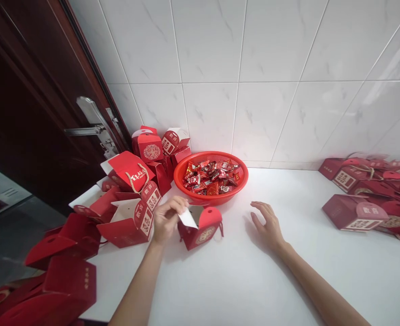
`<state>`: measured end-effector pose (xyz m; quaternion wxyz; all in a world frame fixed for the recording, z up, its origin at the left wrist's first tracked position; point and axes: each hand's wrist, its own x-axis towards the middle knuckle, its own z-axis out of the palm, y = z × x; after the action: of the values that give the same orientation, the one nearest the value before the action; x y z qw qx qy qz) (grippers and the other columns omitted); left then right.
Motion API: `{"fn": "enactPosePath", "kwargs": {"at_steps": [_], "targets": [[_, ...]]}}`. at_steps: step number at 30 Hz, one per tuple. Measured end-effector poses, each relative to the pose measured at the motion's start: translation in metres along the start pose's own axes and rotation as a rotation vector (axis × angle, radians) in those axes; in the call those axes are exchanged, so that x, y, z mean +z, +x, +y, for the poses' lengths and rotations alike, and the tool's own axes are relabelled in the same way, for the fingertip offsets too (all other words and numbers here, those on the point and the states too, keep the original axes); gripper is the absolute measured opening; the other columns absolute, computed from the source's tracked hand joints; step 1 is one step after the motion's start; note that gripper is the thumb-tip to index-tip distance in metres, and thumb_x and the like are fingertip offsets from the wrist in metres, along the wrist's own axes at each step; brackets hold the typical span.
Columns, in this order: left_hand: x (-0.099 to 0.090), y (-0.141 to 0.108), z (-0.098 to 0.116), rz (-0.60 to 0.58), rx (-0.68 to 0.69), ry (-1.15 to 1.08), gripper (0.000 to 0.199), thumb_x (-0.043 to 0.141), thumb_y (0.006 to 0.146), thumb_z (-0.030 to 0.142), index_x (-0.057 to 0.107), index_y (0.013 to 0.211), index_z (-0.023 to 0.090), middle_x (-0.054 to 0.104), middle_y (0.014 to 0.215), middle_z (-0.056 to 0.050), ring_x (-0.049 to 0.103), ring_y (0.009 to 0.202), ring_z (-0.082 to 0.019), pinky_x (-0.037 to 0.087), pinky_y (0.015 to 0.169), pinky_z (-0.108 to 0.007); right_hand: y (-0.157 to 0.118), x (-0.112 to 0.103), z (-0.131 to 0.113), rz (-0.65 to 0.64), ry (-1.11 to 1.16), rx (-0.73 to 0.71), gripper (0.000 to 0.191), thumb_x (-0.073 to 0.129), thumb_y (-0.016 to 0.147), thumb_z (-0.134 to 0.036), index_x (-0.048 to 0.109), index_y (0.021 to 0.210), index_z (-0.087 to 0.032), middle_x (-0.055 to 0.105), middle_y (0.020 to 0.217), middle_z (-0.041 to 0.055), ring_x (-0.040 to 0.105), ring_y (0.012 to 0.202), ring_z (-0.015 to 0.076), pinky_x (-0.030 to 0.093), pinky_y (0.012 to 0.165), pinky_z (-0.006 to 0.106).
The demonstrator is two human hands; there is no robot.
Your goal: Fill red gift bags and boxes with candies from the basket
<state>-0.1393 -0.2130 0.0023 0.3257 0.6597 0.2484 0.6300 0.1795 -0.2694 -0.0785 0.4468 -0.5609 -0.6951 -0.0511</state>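
A small red gift box (203, 233) with a gold round pattern and a cord on its side stands on the white table, its top open. My left hand (168, 219) is closed on the box's left flap, whose white inner side shows. To the right of the box, my right hand (267, 224) hovers over or rests on the table with its fingers apart and nothing in them. Behind the box sits a red plastic basket (211, 197) holding many wrapped candies (213, 176).
Open red boxes (125, 228) crowd the table's left side, with more boxes (149, 147) stacked by the wall. Closed boxes (354, 213) lie at the right on the white table (237, 285). A dark door with a metal handle (84, 131) stands at the left.
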Motion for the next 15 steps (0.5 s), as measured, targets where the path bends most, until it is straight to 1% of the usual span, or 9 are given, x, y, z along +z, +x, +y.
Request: {"fn": "enactPosePath", "kwargs": {"at_steps": [2,5,7,9,11,13,15], "targets": [[0.020,-0.009,0.003,-0.139,-0.001,-0.010,0.022,0.069,0.082,0.024,0.064,0.060,0.022,0.067,0.070,-0.003,0.067,0.075,-0.020,0.057,0.077,-0.040,0.000,-0.003,-0.020,0.006,0.070,0.031,0.025,0.047,0.100,-0.033,0.059,0.119,-0.022,0.071,0.111,0.0113,0.067,0.103,0.0251,0.057,0.086,0.042],[0.046,-0.025,0.005,-0.301,0.070,0.017,0.020,0.065,0.085,0.013,0.070,0.069,0.024,0.071,0.079,-0.003,0.069,0.084,-0.020,0.058,0.077,-0.037,0.001,-0.006,-0.048,-0.047,0.369,0.140,0.030,0.044,0.102,-0.039,0.056,0.125,-0.023,0.070,0.115,0.0095,0.068,0.100,0.0228,0.057,0.086,0.039],[0.058,-0.034,0.004,-0.372,0.148,0.060,0.023,0.061,0.087,0.009,0.072,0.073,0.024,0.074,0.086,-0.004,0.069,0.091,-0.020,0.058,0.077,-0.035,0.002,-0.007,-0.060,-0.094,0.523,0.183,0.036,0.044,0.101,-0.044,0.054,0.129,-0.023,0.069,0.119,0.0088,0.067,0.106,0.0237,0.056,0.091,0.039],[0.064,-0.040,0.004,-0.408,0.239,0.103,0.025,0.058,0.087,0.006,0.073,0.076,0.024,0.075,0.094,-0.005,0.069,0.098,-0.021,0.058,0.079,-0.036,0.003,-0.010,-0.065,-0.124,0.612,0.217,0.038,0.048,0.099,-0.047,0.055,0.129,-0.024,0.067,0.125,0.0089,0.064,0.113,0.0254,0.053,0.097,0.041],[0.065,-0.042,0.003,-0.417,0.309,0.145,0.023,0.057,0.084,0.006,0.073,0.084,0.022,0.075,0.102,-0.007,0.067,0.103,-0.023,0.058,0.084,-0.038,0.005,-0.012,-0.066,-0.131,0.670,0.267,0.033,0.053,0.097,-0.049,0.060,0.118,-0.025,0.065,0.130,0.0091,0.061,0.118,0.0273,0.050,0.100,0.043],[0.063,-0.041,0.004,-0.419,0.350,0.198,0.022,0.058,0.082,0.009,0.073,0.091,0.021,0.074,0.110,-0.010,0.065,0.109,-0.025,0.056,0.090,-0.043,0.006,-0.015,-0.066,-0.133,0.730,0.330,0.029,0.057,0.094,-0.052,0.062,0.100,-0.024,0.063,0.133,0.0093,0.060,0.118,0.0293,0.049,0.100,0.044],[0.060,-0.040,0.004,-0.415,0.363,0.266,0.019,0.060,0.082,0.014,0.075,0.092,0.020,0.072,0.119,-0.011,0.060,0.118,-0.028,0.053,0.097,-0.047,0.007,-0.018,-0.066,-0.151,0.789,0.377,0.032,0.057,0.093,-0.054,0.063,0.084,-0.023,0.063,0.135,0.0092,0.060,0.120,0.0311,0.049,0.099,0.044]]}}
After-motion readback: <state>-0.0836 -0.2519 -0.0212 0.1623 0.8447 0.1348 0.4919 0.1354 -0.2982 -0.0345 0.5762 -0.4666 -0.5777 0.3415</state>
